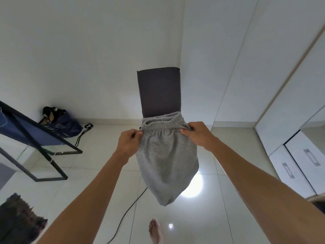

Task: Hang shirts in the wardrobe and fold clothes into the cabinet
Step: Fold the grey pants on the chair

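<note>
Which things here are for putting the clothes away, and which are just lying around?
For the job:
grey shorts, held up by the waistband
left hand and right hand, each pinching one side of the waistband
white wardrobe on the right

Just lying about:
navy bag in the corner
black cable on the floor
black-framed mirror
dark upright cushion
</note>
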Available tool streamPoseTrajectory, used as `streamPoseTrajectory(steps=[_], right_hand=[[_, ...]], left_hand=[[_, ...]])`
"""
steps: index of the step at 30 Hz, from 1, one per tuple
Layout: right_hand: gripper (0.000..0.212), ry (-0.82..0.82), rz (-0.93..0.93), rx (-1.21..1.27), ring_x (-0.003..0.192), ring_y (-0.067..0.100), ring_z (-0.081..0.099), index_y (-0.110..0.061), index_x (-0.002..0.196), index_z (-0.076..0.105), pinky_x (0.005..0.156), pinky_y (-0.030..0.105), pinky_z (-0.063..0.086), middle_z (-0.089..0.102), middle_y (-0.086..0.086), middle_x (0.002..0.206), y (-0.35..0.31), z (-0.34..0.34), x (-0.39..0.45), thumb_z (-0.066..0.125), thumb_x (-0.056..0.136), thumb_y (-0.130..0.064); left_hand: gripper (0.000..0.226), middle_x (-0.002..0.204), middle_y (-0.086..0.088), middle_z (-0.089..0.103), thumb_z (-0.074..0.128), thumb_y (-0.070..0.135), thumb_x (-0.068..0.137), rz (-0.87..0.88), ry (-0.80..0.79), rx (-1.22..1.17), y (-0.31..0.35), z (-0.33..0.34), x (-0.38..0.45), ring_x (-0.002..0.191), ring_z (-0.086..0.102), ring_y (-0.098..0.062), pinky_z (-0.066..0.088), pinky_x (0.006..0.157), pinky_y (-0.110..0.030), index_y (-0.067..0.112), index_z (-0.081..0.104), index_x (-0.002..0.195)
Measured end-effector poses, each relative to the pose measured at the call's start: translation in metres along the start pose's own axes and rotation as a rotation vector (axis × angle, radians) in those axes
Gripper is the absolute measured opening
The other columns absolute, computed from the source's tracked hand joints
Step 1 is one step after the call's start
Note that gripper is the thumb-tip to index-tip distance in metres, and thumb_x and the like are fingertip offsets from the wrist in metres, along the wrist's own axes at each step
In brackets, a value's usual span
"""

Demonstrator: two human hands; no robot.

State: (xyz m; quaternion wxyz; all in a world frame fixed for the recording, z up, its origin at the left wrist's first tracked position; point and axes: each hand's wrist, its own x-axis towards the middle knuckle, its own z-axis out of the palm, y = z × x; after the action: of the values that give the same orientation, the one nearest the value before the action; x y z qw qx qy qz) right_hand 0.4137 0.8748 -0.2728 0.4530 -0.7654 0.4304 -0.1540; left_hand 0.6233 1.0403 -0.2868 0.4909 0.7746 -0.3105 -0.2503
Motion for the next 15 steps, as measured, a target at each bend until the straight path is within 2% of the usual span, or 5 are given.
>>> streamPoseTrajectory(steps=[2, 4, 6, 8, 15], right_hand=[[0.037, -0.023, 0.041, -0.002, 0.071, 0.021, 0.055, 0.003, 0.085, 0.065, 0.065, 0.032, 0.044, 0.063, 0.021, 0.081, 0.013, 0.003, 0.026, 0.070, 0.091, -0.034], [0.041, -0.043, 0.086, -0.021, 0.065, 0.018, 0.047, 0.002, 0.076, 0.060, 0.060, 0.030, 0.037, 0.052, 0.012, 0.071, 0.026, 0.007, 0.055, 0.072, 0.090, -0.034], [0.044, -0.066, 0.123, -0.024, 0.066, 0.019, 0.045, 0.007, 0.078, 0.059, 0.061, 0.030, 0.036, 0.049, 0.008, 0.071, 0.042, 0.013, 0.101, 0.072, 0.089, -0.034], [0.041, -0.079, 0.178, -0.031, 0.065, 0.019, 0.046, 0.003, 0.076, 0.060, 0.062, 0.031, 0.037, 0.049, 0.008, 0.071, 0.055, 0.019, 0.140, 0.072, 0.089, -0.034], [0.040, -0.084, 0.378, -0.050, 0.062, 0.017, 0.047, -0.001, 0.075, 0.062, 0.062, 0.031, 0.038, 0.051, 0.006, 0.065, 0.109, 0.054, 0.315, 0.072, 0.088, -0.037]], left_hand=[[0.036, 0.069, -0.005, 0.049, 0.059, 0.020, 0.098, -0.060, -0.041, 0.004, -0.012, 0.010, 0.027, 0.067, 0.042, -0.018, 0.035, 0.064, -0.032, -0.007, 0.060, 0.076], [0.039, 0.069, -0.005, 0.044, 0.060, 0.022, 0.097, -0.112, -0.099, 0.028, -0.024, 0.020, 0.060, 0.068, 0.039, -0.018, 0.033, 0.065, -0.033, -0.006, 0.056, 0.071], [0.037, 0.066, -0.004, 0.044, 0.061, 0.022, 0.097, -0.159, -0.133, 0.046, -0.039, 0.035, 0.106, 0.067, 0.040, -0.017, 0.034, 0.065, -0.033, 0.005, 0.055, 0.065], [0.038, 0.063, -0.002, 0.046, 0.062, 0.021, 0.097, -0.220, -0.152, 0.053, -0.049, 0.050, 0.146, 0.065, 0.041, -0.018, 0.035, 0.065, -0.032, 0.011, 0.054, 0.061], [0.039, 0.062, 0.001, 0.050, 0.062, 0.021, 0.097, -0.405, -0.224, 0.083, -0.100, 0.108, 0.322, 0.065, 0.044, -0.016, 0.036, 0.064, -0.027, 0.014, 0.058, 0.059]])
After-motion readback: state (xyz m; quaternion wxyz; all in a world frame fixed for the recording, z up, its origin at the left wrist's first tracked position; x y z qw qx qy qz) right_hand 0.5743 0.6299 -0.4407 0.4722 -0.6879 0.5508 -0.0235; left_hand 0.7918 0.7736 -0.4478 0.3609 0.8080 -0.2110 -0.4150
